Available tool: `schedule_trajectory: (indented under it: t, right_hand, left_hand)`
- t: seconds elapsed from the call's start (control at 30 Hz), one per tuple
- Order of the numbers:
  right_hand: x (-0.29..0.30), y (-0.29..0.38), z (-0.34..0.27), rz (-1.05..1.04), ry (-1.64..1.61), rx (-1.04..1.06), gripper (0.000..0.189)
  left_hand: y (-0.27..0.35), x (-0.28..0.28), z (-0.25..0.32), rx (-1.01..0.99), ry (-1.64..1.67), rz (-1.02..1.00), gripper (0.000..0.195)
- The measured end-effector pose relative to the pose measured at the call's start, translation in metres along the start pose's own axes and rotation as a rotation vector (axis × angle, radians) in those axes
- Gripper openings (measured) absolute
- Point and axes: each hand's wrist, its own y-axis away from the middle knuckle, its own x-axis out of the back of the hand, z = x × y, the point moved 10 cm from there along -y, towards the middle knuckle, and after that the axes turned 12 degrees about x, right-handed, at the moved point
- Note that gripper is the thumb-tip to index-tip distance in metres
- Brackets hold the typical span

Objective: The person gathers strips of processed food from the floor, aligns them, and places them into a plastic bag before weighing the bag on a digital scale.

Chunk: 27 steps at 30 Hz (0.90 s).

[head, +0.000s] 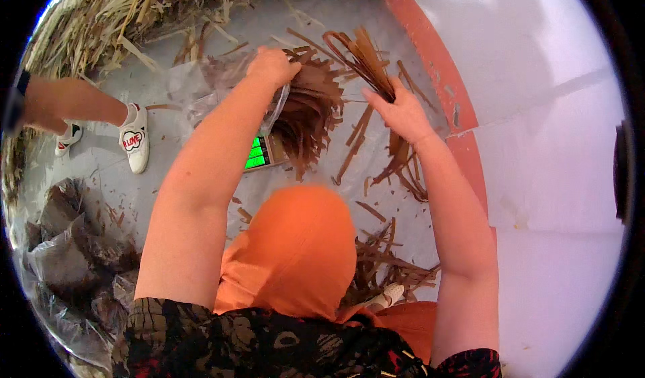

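My left hand (272, 67) grips the rim of a clear plastic bag (201, 93) that holds a large bunch of brown dried leaf strips (312, 106). The bag and strips lie on a digital scale (274, 151) with a lit green display, partly hidden by my left forearm. To the right, my right hand (395, 103) is closed around a small folded bundle of brown strips (370, 61), which points up and left. Below that hand, more loose brown strips (398, 161) lie on the grey floor.
A big pile of dried stalks (126, 10) lines the upper left. Another person's leg and white shoes (135, 144) are at the left. Filled plastic bags (70, 257) lie lower left. Scattered strips (388, 262) lie beside my knee. A red-edged white wall (466, 166) borders the right.
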Motion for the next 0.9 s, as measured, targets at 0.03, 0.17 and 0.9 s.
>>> schedule_trajectory:
  t: [0.03,0.17,0.9]
  right_hand:
    - [-0.006,-0.010,-0.002,-0.022,-0.033,0.000,0.070]
    - [-0.018,-0.040,-0.007,0.016,0.095,0.141,0.081]
    - [-0.106,-0.079,-0.062,-0.214,0.692,0.617,0.042]
  left_hand:
    - [-0.006,-0.011,-0.005,0.043,0.037,-0.128,0.052]
    - [-0.012,-0.031,-0.019,0.085,0.147,-0.380,0.042]
    - [0.012,0.007,-0.025,0.024,0.783,-0.431,0.035]
